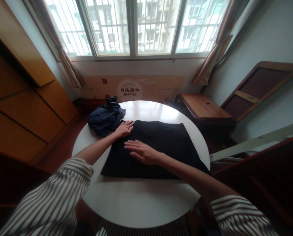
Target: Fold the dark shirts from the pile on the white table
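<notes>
Both grips are wide open and hold nothing: the left hand point(123, 128) rests flat at the corner of the black cloth point(166, 141); the right hand point(142, 152) lies palm-down over it. Caution: uneven sliding pressure could skew the cloth toward the crumpled navy garment point(105, 118) or over the rim of the round white desk point(138, 206).

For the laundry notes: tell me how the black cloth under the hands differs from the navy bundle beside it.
The black cloth lies spread flat, while the navy bundle sits crumpled in a heap. The black cloth is darker and covers more area than the navy bundle. The left hand and right hand rest on the black cloth, not on the navy bundle. Both are fabric on the same round white table.
</notes>
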`<state>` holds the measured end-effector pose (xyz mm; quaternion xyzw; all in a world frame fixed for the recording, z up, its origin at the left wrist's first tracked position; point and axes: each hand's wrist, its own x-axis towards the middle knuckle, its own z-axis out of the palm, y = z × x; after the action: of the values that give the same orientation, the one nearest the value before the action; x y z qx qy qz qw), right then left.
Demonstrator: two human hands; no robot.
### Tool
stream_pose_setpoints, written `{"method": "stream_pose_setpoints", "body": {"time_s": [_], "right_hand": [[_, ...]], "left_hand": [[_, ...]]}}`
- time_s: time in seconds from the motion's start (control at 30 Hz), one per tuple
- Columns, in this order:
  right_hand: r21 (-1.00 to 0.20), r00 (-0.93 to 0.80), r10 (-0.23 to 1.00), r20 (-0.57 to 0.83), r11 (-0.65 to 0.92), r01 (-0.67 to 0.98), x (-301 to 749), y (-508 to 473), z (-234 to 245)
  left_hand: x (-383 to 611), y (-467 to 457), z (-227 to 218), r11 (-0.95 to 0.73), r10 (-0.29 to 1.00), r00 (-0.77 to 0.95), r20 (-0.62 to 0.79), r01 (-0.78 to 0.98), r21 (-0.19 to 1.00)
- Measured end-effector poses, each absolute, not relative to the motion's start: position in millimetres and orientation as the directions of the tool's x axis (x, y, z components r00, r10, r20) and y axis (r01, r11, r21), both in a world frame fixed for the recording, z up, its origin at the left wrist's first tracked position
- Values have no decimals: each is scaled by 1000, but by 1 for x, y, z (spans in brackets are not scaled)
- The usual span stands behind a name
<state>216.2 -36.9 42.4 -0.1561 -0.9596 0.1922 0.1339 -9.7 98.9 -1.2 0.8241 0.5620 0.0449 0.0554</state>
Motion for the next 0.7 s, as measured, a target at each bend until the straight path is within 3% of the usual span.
{"method": "stream_pose_setpoints", "body": {"time_s": [0.07, 0.17, 0.4, 0.6, 0.7], "right_hand": [[-335, -829, 541, 142, 814, 473, 232, -13, 37], [-219, -752, 653, 87, 749, 625, 255, -8, 23], [-208, -740, 660, 127, 748, 631, 297, -77, 9], [-291, -767, 626, 140, 767, 572, 325, -108, 15], [-375, -701, 686, 194, 712, 593, 324, -90, 30]], "left_hand": [[-11, 100, -3, -368, 929, 369, 21, 920, 136], [-11, 101, -5, -372, 928, 371, 33, 920, 125], [-11, 100, -4, -374, 927, 372, 40, 921, 106], [-4, 91, 6, -360, 933, 358, 49, 932, 42], [25, 86, 18, -472, 873, 468, 135, 882, -8]]}}
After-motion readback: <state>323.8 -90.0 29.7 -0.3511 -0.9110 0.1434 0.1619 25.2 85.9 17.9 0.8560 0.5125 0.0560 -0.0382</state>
